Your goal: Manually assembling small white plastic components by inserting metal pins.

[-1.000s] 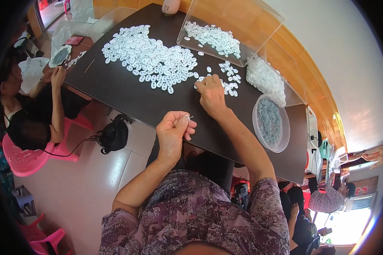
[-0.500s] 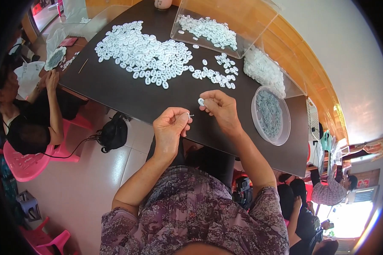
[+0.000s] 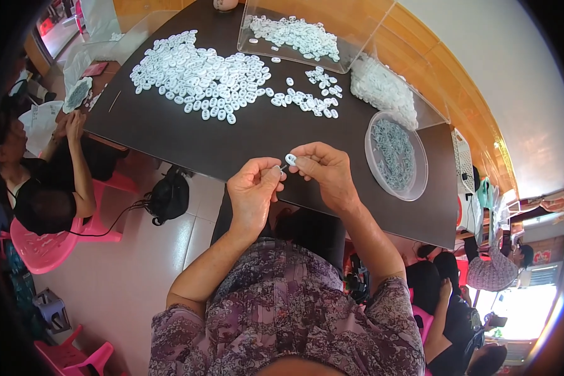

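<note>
My left hand (image 3: 250, 195) is closed in a pinch over the near edge of the dark table (image 3: 232, 147). A thin grey pin (image 3: 284, 168) pokes out from its fingertips, its other end hidden by them. Between thumb and fingers of my right hand (image 3: 329, 180) is a small white oval plastic piece (image 3: 291, 159) with holes in it. This piece is right at the tip of the pin; whether they touch I cannot tell. Beyond my hands lie a large pile of like white oval pieces (image 3: 200, 75) and a smaller loose group (image 3: 307, 103).
A round clear tub (image 3: 368, 156) of small grey parts stands to the right. Behind are a clear box (image 3: 354, 59) of white pieces and a filled clear bag (image 3: 382, 91). A thin stick (image 3: 114, 101) lies at left. Another person (image 3: 44, 194) sits there.
My hands have come closer together, bringing the white oval piece to the tip of the pin. The view has shifted slightly; the piles look unchanged.
</note>
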The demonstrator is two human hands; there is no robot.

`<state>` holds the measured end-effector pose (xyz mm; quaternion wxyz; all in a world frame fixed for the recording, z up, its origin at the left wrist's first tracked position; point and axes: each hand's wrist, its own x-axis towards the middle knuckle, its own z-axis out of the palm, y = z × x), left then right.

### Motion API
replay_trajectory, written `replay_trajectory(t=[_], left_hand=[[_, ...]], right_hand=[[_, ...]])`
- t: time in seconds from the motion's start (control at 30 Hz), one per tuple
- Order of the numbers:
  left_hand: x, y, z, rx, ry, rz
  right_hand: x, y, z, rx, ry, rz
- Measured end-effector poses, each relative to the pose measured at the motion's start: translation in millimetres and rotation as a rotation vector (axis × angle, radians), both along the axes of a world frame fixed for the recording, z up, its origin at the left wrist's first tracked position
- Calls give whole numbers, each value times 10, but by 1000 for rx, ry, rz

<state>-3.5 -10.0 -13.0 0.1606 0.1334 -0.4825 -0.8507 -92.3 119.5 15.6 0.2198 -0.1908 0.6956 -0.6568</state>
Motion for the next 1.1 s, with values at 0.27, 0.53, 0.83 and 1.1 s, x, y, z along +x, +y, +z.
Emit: replay_trajectory(t=[0.27, 0.53, 0.83, 1.1], left_hand=[[18, 20, -27, -17, 4, 17], [26, -9, -33, -3, -11, 42], [37, -24, -63, -7, -6, 67], [29, -15, -76, -32, 1, 56]], right_hand=[[83, -51, -18, 6, 50, -23], [130, -135, -44, 9, 114, -53], [181, -176, -100, -2, 220, -86], [233, -179, -92, 31, 262, -101]])
